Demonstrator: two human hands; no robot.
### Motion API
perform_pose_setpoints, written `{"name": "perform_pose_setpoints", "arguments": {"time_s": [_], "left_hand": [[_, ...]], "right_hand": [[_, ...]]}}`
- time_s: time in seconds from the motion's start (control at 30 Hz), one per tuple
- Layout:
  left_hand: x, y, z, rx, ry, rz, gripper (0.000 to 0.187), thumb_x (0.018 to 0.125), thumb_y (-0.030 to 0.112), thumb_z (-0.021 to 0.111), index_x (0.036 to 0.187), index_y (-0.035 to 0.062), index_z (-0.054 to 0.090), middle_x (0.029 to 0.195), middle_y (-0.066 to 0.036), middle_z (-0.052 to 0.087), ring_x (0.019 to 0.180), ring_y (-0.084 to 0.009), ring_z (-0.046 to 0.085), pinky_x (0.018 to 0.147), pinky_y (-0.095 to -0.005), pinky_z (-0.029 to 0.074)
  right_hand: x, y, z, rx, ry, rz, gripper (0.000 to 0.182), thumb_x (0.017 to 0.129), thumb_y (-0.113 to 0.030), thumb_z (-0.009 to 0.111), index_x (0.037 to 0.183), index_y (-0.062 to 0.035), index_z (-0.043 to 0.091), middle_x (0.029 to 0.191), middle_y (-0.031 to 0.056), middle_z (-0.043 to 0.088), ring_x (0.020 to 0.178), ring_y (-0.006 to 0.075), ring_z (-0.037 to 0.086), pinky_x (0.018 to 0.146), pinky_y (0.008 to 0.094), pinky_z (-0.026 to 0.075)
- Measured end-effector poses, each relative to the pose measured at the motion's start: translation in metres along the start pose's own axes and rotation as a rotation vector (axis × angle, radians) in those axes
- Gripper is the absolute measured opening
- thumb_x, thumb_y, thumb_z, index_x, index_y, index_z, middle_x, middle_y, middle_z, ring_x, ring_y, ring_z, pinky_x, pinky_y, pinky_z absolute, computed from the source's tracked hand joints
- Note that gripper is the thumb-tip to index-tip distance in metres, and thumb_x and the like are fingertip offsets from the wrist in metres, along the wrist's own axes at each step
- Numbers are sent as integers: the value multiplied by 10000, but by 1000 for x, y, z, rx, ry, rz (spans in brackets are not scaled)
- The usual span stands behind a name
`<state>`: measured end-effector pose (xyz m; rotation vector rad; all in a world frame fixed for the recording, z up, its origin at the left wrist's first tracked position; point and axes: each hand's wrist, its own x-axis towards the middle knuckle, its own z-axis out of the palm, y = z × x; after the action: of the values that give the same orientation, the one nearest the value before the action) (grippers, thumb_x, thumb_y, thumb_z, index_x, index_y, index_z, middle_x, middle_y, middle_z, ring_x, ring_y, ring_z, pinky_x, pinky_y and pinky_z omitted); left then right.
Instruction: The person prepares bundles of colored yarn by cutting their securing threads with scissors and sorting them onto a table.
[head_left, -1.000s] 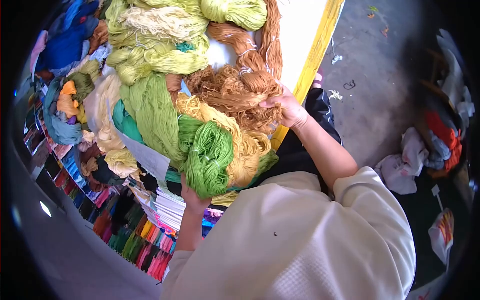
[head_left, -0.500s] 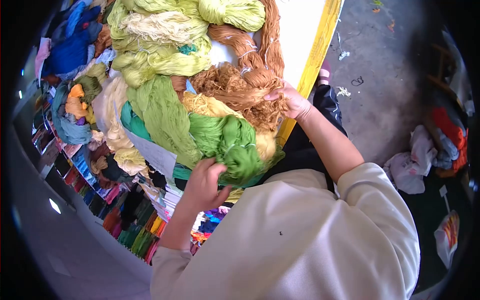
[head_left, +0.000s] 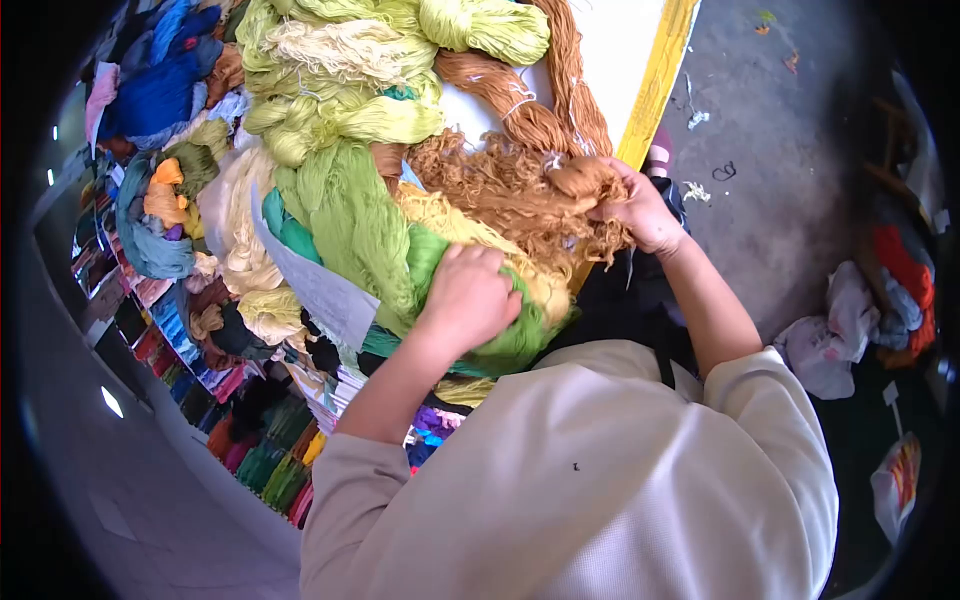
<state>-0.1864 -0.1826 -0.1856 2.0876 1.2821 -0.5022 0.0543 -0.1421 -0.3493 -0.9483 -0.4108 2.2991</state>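
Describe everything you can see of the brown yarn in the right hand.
The brown yarn is a mass of fine, thread-like strands, frizzy and loosely tangled, with a smoother, rounded bunch at the end the right hand grips. It lies sprawled across the pile, bordering yellow yarn on its lower side; smoother brown skeins adjoin it above.

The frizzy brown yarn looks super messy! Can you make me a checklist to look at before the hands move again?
1. Right hand has hold of the frizzy brown yarn: ok.
2. Left hand is on the bright green yarn: ok.
3. Left hand is gripping that green yarn: cannot tell; its back hides the grip.
4. Brown strands lie neat: not ok; many are loose and curly.
5. Brown yarn is apart from the yellow yarn: not ok; they touch.
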Motion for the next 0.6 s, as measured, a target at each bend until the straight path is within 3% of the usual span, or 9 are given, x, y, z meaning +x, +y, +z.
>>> {"name": "perform_pose_setpoints", "arguments": {"time_s": [0.13, 0.2, 0.27, 0.37, 0.47, 0.5, 0.53, 0.57, 0.6], "left_hand": [[-25, 5, 10, -2, -49, -60, 272, 777, 305, 723, 668, 56, 730, 790, -105, 633, 908, -281, 620, 865, -421, 447], [-28, 4, 10, -32, 4, -43, 276, 778, 315, 728, 662, 64, 728, 775, -92, 623, 879, -275, 620, 856, -416, 447], [-26, 5, 12, -74, 190, 22, 278, 779, 318, 732, 649, 73, 723, 743, -76, 604, 837, -272, 619, 842, -418, 450], [-31, 4, 14, -88, 174, 4, 270, 779, 301, 733, 633, 75, 717, 731, -70, 602, 814, -265, 616, 838, -413, 449], [-38, 3, 11, -101, 123, -4, 261, 775, 290, 737, 634, 71, 722, 739, -72, 616, 819, -257, 619, 836, -409, 449], [-40, 3, 11, -112, 114, 11, 262, 777, 288, 736, 632, 69, 721, 738, -71, 618, 819, -253, 620, 832, -406, 450], [-43, 3, 11, -107, 112, 3, 262, 777, 288, 736, 632, 69, 721, 738, -71, 618, 819, -253, 620, 832, -406, 450], [-43, 4, 11, -113, 144, 14, 263, 767, 279, 742, 614, 70, 699, 729, -68, 604, 800, -259, 617, 808, -404, 455], [-43, 4, 11, -121, 177, 27, 267, 758, 271, 749, 596, 71, 677, 719, -64, 591, 780, -266, 614, 784, -401, 461]], "right_hand": [[4, -16, 2, -31, 125, -32, 611, 815, 75, 744, 1372, -35, 516, 1211, 43, 644, 1062, 132, 626, 950, 282, 512], [-7, -47, 3, -126, 198, -20, 646, 828, -91, 779, 1407, -42, 498, 1235, 85, 636, 1101, 185, 624, 981, 315, 494], [-2, -67, 5, 25, 213, -112, 612, 877, -185, 722, 1417, -42, 474, 1255, 114, 623, 1131, 209, 616, 991, 357, 497], [13, -89, 51, 107, 182, -312, 588, 934, -237, 649, 1443, -33, 436, 1300, 125, 590, 1127, 218, 616, 967, 353, 509], [31, -63, 87, -405, -22, -297, 704, 919, -361, 689, 1501, -99, 390, 1358, 148, 547, 1196, 213, 562, 1000, 348, 469], [47, -41, 100, -684, -164, -503, 799, 891, -400, 721, 1533, -115, 340, 1407, 166, 515, 1250, 262, 543, 1021, 403, 450], [60, -6, 100, -1203, -85, -506, 906, 848, -415, 759, 1555, -101, 287, 1453, 163, 480, 1328, 312, 486, 1070, 480, 389], [55, 20, 111, -1577, 37, -420, 843, 879, -338, 703, 1565, -101, 273, 1458, 145, 477, 1341, 325, 455, 1087, 537, 333], [60, 40, 110, -1773, 50, -433, 876, 852, -304, 714, 1570, -106, 254, 1459, 145, 467, 1330, 318, 456, 1059, 523, 350]]}}
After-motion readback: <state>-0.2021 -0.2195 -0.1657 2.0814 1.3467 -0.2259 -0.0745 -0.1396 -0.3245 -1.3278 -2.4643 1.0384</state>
